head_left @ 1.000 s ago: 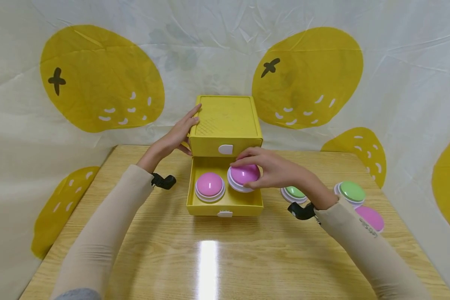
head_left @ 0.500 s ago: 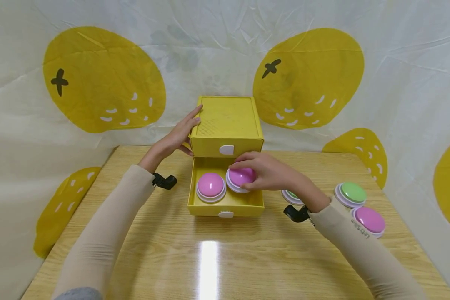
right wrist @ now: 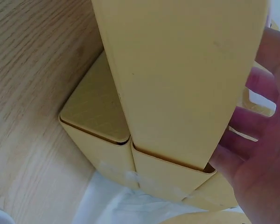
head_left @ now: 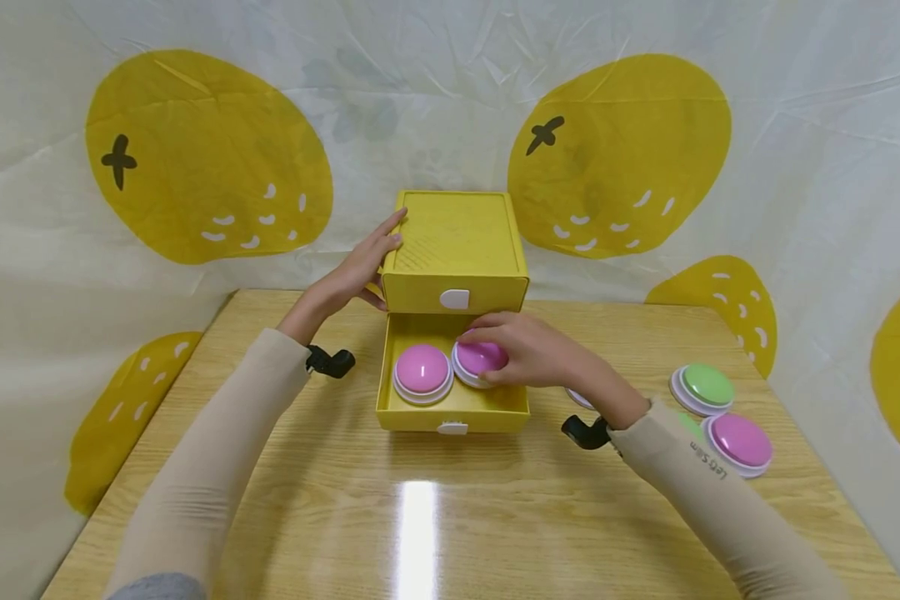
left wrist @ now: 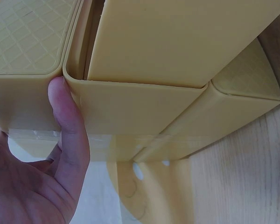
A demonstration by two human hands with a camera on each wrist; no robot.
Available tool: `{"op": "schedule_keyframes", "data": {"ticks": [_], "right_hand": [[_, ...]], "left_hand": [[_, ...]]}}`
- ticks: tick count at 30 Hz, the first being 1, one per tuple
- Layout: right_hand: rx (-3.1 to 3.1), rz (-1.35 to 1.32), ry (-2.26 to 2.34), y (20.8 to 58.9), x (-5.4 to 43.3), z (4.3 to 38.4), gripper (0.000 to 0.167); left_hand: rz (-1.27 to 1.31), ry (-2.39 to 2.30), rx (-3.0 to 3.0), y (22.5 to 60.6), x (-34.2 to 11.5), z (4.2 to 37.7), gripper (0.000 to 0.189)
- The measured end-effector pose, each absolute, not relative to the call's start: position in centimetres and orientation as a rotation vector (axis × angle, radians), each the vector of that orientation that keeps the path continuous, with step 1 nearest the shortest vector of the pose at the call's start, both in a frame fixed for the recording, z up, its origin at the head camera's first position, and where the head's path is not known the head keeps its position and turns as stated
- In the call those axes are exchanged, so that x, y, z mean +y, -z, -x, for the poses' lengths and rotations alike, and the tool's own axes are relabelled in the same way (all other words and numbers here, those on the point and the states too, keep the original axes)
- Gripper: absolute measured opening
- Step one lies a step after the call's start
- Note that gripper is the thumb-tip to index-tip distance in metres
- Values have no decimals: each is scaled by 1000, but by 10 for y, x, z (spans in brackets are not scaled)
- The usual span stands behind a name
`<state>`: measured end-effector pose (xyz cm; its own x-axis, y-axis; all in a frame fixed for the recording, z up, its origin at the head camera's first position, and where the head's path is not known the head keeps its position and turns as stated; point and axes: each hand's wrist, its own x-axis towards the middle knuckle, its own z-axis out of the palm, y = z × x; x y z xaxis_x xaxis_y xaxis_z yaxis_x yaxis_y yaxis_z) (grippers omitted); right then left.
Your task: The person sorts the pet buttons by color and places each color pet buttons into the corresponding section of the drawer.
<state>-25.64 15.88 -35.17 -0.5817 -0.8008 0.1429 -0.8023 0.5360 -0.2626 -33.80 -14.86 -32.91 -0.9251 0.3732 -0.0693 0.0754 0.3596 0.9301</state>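
Note:
A yellow stacked drawer unit (head_left: 461, 237) stands at the back of the table. Its middle drawer (head_left: 412, 422) is pulled out, as the left wrist view shows. My left hand (head_left: 354, 273) rests on the unit's left side with fairly straight fingers, its thumb (left wrist: 67, 107) against the upper section's edge. Inside the drawer, my right hand (head_left: 536, 350) holds a pink dome push button (head_left: 482, 358) with a white base, thumb and fingers around it. A second pink push button (head_left: 422, 369) sits beside it on the left. In the right wrist view the drawer's side (right wrist: 177, 79) hides the held button.
On the table's right lie a green push button (head_left: 707, 384), a pink one (head_left: 741, 440) and another green one (head_left: 692, 423) partly behind my sleeve. A white button rim (head_left: 581, 398) shows under my right wrist. A fruit-patterned sheet (head_left: 435, 108) hangs behind.
My right hand has lowered slightly toward me with the pink button, which has come a little left, beside the other pink one. My left hand stays put.

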Motion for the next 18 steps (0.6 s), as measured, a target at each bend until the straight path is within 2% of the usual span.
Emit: {"op": "schedule_keyframes", "data": {"ticks": [18], "right_hand": [[-2731, -1367, -331, 362, 156, 257, 42]], "left_hand": [[-386, -1596, 2360, 332, -148, 341, 53]]}}
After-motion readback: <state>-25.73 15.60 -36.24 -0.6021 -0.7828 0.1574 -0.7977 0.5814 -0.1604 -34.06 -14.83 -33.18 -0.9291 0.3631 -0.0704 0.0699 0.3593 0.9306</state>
